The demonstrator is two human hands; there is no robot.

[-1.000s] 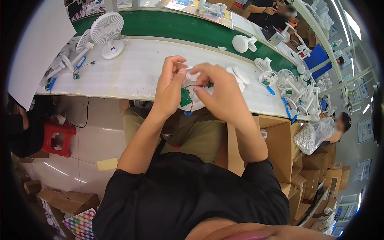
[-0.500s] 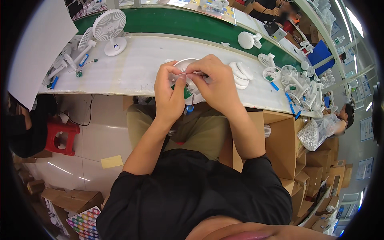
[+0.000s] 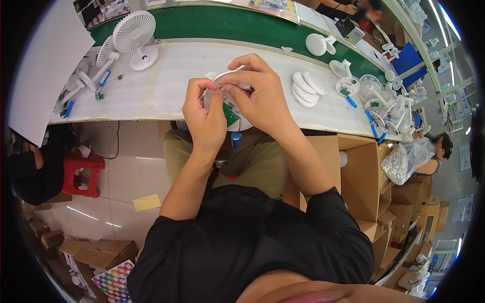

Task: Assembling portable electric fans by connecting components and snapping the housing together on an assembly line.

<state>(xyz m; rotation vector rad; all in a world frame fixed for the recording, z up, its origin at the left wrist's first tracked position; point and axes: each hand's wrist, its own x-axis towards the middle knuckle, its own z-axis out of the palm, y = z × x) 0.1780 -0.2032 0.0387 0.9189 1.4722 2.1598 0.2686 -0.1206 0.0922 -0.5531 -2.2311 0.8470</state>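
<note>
Both hands meet over the near edge of the white bench (image 3: 166, 86). My left hand (image 3: 204, 118) and my right hand (image 3: 257, 98) together hold a round white fan part (image 3: 226, 86) with a green circuit board (image 3: 231, 115) on it. A small blue cylinder (image 3: 236, 139) hangs below the board on thin wires. The fingertips of both hands pinch at the top of the part. Most of the white shell is hidden behind my fingers.
An assembled white desk fan (image 3: 135, 35) stands at the back left, with fan parts (image 3: 83, 78) beside it. White shells (image 3: 305, 87) lie to the right, more fan pieces (image 3: 374, 96) beyond. A green belt (image 3: 227, 28) runs behind. Cardboard boxes (image 3: 364, 177) stand right, a red stool (image 3: 83, 174) left.
My hands have stayed together on the fan part, shifting a little over the bench edge. The view has tilted, so the bench and fans sit slightly differently in the picture.
</note>
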